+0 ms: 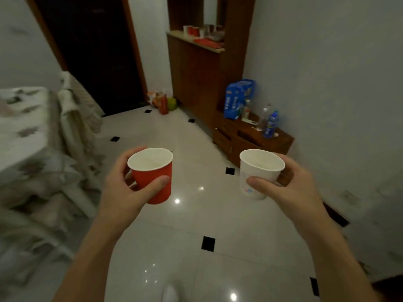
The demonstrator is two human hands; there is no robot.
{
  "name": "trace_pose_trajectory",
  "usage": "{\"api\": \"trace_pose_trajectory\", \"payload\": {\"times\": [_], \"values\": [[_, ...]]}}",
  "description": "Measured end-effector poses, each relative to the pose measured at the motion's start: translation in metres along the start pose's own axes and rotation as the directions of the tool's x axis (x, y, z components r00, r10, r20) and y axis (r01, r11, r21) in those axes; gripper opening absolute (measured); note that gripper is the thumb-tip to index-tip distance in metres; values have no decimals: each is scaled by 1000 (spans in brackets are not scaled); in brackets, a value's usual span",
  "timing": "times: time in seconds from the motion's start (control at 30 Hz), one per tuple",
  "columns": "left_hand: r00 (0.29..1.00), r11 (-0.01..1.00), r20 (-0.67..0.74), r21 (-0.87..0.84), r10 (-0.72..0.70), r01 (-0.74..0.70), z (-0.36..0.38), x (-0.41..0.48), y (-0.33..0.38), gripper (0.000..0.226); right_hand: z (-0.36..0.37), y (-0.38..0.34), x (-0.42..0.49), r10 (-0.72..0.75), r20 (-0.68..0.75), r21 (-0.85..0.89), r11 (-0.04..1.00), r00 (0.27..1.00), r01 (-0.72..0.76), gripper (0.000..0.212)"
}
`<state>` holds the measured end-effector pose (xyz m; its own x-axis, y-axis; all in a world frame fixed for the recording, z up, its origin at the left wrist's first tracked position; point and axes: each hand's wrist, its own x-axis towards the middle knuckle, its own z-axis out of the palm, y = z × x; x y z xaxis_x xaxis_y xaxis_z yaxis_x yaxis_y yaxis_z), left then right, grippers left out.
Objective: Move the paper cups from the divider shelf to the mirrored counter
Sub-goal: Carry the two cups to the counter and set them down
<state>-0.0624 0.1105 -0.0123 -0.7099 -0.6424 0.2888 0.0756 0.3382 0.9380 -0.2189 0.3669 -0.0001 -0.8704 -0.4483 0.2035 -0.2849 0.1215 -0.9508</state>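
Carrying red paper cup (150, 171) in left grip (117, 188), white printed paper cup (250, 192) in right grip (292, 186), both wrapped round. Oversqueezing could crush thin walls; loosening drops one.

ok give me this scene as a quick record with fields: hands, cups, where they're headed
left hand: grips red paper cup, upright, looks empty
right hand: grips white paper cup, upright, looks empty
position: both cups held in the air above the tiled floor
mirrored counter: ahead, in the wooden cabinet, holds several cups
task state: neither carried cup set down yet
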Motion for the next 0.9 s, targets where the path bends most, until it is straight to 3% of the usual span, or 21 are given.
{"api": "trace_pose_trajectory", "payload": {"times": [0.43, 0.6, 0.9], "values": [[997, 999, -82, 40, -12, 15, -104, 188, -83, 79, 181, 5, 199, -75, 144, 13, 997, 987, 73, 55], [996, 999, -82, 43, -26, 30, -119, 255, -108, 75, 220, 16, 260, -52, 163, 27, 998, 985, 48, 63], [996, 998, -76, 43, -41, 44, -102, 379, -155, 76, 261, 45, 384, -64, 170, 37, 998, 983, 59, 56]]}}
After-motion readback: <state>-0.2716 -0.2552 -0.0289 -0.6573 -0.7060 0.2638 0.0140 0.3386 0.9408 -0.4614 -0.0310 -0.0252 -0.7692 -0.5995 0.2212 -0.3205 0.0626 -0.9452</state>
